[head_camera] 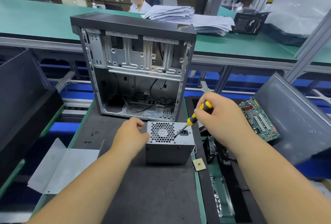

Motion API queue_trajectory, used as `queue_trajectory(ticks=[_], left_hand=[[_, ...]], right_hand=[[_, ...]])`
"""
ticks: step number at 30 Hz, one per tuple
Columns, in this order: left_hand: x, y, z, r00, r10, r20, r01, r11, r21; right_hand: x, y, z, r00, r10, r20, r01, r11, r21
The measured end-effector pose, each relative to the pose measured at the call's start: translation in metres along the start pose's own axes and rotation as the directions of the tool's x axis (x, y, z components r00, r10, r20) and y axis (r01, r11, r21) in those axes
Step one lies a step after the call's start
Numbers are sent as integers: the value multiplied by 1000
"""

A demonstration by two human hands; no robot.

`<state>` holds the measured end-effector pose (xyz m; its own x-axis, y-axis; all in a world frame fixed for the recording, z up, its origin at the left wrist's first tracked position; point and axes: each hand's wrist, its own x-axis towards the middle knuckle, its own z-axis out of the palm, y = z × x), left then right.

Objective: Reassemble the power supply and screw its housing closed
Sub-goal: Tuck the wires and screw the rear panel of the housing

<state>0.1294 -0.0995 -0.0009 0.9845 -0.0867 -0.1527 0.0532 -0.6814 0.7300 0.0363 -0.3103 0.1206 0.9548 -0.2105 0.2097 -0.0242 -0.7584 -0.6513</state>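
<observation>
Left of centre, the bent grey sheet-metal panel [59, 166] lies half off the table [152, 197], set aside where it cannot foul the work. Just beyond it, the small black loose screws [91, 137] sit in reach on the dark mat, presumably waiting for the housing. Your left hand [131, 138] presses against the left side of the grey box-shaped metal power supply [169, 145], fingers loosely curled at its upper edge; this looks like bracing so the unit does not slide under tool pressure. The power supply stands on the mat, in front of the open grey steel computer case [136, 73], honeycomb fan grille upward. Your right hand [218, 116] grips the yellow-and-black screwdriver [195, 116], tip slanted down to the grille face beside the power socket, probably driving a housing screw. Farther right, a green circuit board [258, 118] rests clear.
</observation>
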Motion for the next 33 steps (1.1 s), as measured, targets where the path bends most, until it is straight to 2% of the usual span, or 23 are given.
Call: queue_trajectory(ticks=[2,4,8,12,17,28,33], left_hand=[[-1,5,3,977,212,-18,-212,977,-6],[-3,12,7,919,387,80,-384,922,-48],[-4,26,13,804,520,290,-527,848,-62],[-1,31,17,753,532,388,-571,821,-17],[4,29,20,727,536,429,-581,813,-31],[7,21,27,734,577,357,-589,803,-86],[9,20,30,742,585,328,-587,803,-103]], right_hand=[[2,-3,2,1000,-8,25,10,998,-62],[4,-5,5,999,-17,36,21,992,-122],[8,-9,9,997,-8,83,25,976,-217],[10,-11,12,995,-15,101,42,963,-268],[13,-12,15,994,-21,111,53,955,-293],[16,-20,14,984,-41,176,103,929,-356],[19,-23,11,960,-77,271,177,912,-369]])
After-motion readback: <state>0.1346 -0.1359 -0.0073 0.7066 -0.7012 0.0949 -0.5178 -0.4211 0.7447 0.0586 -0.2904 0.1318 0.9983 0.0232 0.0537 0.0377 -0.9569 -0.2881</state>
